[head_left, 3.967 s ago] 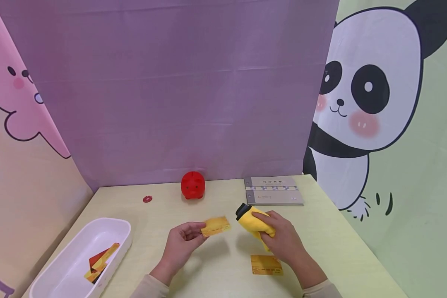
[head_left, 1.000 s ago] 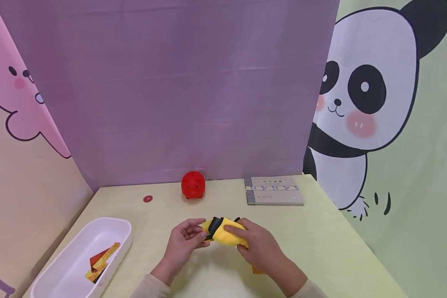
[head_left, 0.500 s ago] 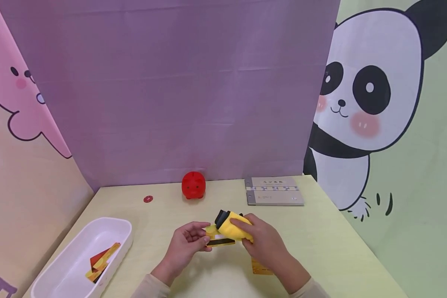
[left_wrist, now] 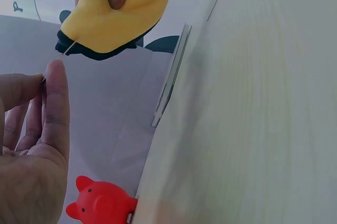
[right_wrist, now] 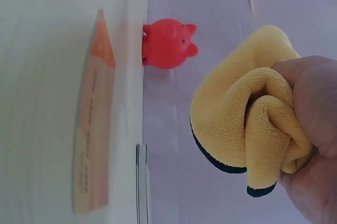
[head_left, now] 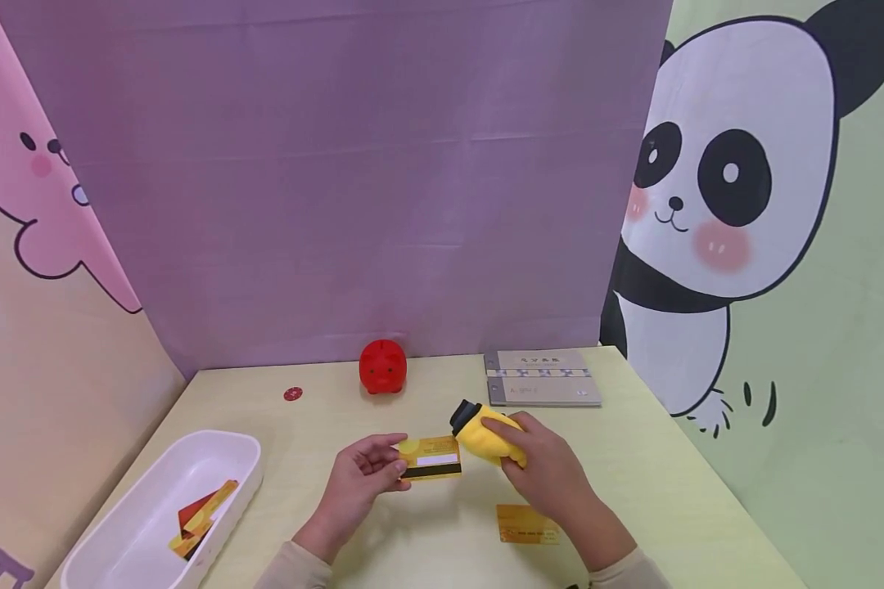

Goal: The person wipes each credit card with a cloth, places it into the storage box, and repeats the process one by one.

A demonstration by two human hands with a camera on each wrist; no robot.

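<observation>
My left hand (head_left: 363,481) pinches a gold bank card (head_left: 430,460) at its left end, above the table; the side with the black stripe and white strip faces me. Bunched in my right hand (head_left: 556,470) is a yellow cloth (head_left: 488,433) with a dark edge, close by the card's right end. In the right wrist view the cloth (right_wrist: 253,113) shows its folds between thumb and fingers. A second gold card (head_left: 525,524) lies number side up on the table, left of my right forearm.
A white tray (head_left: 246,491) on the left holds several gold and red cards (head_left: 205,515). Along the back are a small red disc (head_left: 292,393), a red piggy bank (head_left: 382,366) and a grey album (head_left: 543,388). A purple sheet (head_left: 368,180) hangs behind the table (head_left: 324,409).
The held card has been turned from its number side to its striped side. My right hand with the cloth covered the card a second ago and has since drawn away to the right.
</observation>
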